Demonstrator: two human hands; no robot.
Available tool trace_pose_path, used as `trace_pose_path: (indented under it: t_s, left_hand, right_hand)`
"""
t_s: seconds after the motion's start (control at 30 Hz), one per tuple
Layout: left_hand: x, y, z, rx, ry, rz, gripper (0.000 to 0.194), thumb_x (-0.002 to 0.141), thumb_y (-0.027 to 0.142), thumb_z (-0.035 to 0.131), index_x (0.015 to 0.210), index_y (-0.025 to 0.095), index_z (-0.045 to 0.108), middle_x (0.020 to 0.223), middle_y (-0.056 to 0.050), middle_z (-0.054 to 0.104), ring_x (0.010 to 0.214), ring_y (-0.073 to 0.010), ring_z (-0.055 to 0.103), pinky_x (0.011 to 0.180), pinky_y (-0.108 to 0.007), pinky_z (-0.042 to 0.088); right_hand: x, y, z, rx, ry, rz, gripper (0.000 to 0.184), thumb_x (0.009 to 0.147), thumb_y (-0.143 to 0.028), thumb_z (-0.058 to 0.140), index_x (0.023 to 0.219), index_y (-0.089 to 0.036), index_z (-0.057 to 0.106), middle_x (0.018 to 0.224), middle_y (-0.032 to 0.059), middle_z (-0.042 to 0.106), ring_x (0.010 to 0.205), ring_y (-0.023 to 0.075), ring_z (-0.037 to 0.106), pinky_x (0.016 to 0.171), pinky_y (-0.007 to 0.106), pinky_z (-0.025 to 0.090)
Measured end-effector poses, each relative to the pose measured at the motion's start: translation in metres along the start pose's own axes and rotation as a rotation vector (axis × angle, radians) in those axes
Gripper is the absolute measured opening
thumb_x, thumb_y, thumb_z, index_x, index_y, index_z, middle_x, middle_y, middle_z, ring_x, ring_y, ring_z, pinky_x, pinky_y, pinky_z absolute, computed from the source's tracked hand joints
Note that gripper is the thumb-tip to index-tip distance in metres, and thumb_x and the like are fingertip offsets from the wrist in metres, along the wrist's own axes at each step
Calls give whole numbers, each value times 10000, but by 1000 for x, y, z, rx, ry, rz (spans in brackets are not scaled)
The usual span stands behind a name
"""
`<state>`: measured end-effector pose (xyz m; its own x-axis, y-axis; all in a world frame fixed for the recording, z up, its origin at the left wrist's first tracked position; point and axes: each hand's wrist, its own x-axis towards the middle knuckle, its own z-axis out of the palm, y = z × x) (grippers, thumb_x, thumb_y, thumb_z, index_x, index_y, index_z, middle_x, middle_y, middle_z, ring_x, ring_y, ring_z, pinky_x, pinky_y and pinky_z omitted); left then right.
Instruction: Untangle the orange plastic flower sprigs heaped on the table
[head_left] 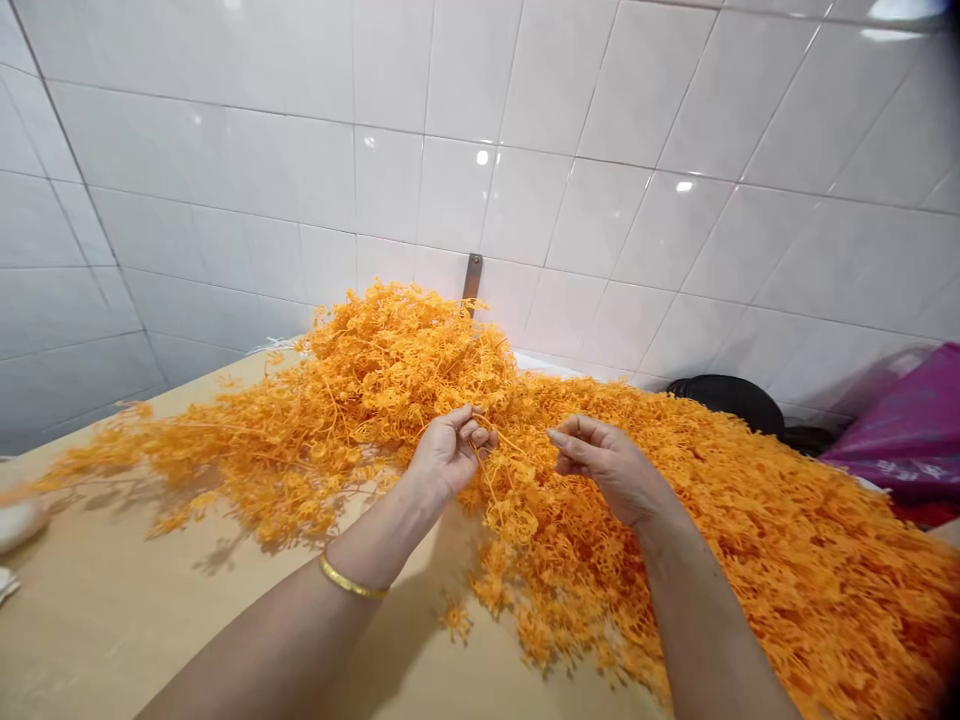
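Observation:
My left hand (452, 450), with a gold bangle (351, 580) on its wrist, is closed around the thin stem of an orange artificial flower sprig (516, 505). The sprig's blossoms hang down to the right of that hand. A short way to the right, my right hand (604, 462) has thumb and forefinger pinched together. Whatever lies between those fingertips, if anything, is too small to make out. Behind both hands rises a heap of the same orange sprigs (405, 350), and a larger mass of orange flowers (787, 530) spreads under and beyond my right hand.
The tan table (247, 630) meets a white tiled wall (555, 210). A metal strip (472, 278) stands against the wall behind the heap. At the right are a black round object (727, 400) and a purple bag (904, 430). A whitish object (19, 522) sits at the left edge.

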<state>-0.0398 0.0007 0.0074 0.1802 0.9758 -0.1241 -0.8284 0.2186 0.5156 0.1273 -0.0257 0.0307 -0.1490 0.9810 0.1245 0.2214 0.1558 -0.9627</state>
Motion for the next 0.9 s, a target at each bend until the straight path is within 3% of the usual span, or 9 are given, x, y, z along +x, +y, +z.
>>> trace_pose_path:
  t_s: [0.1, 0.2, 0.3, 0.37, 0.47, 0.57, 0.73, 0.9]
  left_hand:
    - [0, 3, 1, -14, 7, 2, 181, 795, 107, 377, 628, 135, 440, 369, 78, 257, 345, -47, 324, 517, -215, 439]
    - [-3, 4, 3, -42, 12, -26, 171, 792, 105, 382, 639, 129, 453, 379, 75, 260, 351, -47, 337, 495, -208, 433]
    - [-6, 4, 6, -98, 21, -74, 169, 795, 111, 386, 640, 127, 452, 389, 75, 256, 348, -42, 332, 457, -183, 411]
    - [-8, 5, 8, -135, 19, -105, 173, 796, 112, 387, 634, 125, 447, 400, 73, 263, 344, -38, 329, 440, -170, 398]
    - [-8, 6, 9, -159, -2, -114, 178, 795, 108, 384, 626, 122, 439, 426, 63, 303, 348, -31, 336, 430, -159, 386]
    - [-6, 10, 7, -99, -13, -30, 166, 790, 107, 374, 639, 126, 442, 461, 38, 381, 375, -42, 385, 451, -180, 403]
    - [-2, 16, 2, 42, -39, 124, 106, 768, 119, 397, 692, 137, 469, 514, 12, 468, 436, -87, 473, 527, -261, 450]
    - [-1, 15, 0, 97, -72, 124, 113, 775, 124, 398, 682, 136, 461, 474, 36, 418, 384, -61, 408, 483, -225, 413]
  right_hand:
    - [-5, -4, 5, -197, -148, -53, 243, 694, -390, 554, 630, -158, 518, 553, -34, 400, 515, 77, 365, 503, 223, 303]
    - [-6, -3, 14, -361, -228, -101, 202, 712, -338, 535, 835, -184, 581, 552, -45, 367, 498, 79, 311, 474, 220, 257]
    - [-3, 2, 24, -458, -228, -181, 318, 684, -268, 561, 998, -224, 541, 564, -56, 359, 506, 82, 314, 486, 214, 264]
    - [0, 7, 30, -498, -227, -232, 283, 663, -235, 569, 946, -214, 555, 592, -52, 393, 537, 85, 341, 512, 212, 280]
    - [3, 13, 35, -529, -235, -263, 75, 660, -234, 556, 701, -171, 554, 588, -46, 405, 550, 83, 347, 520, 207, 275]
    - [4, 14, 34, -525, -222, -234, 211, 687, -291, 525, 536, -157, 466, 511, -50, 335, 495, 74, 300, 481, 207, 242]
    - [1, 7, 27, -433, -220, -177, 250, 705, -342, 507, 541, -158, 466, 524, -44, 349, 480, 69, 285, 470, 213, 232]
    - [4, 10, 23, -310, -102, -178, 249, 689, -352, 527, 540, -158, 478, 530, -40, 355, 497, 76, 301, 479, 215, 239]
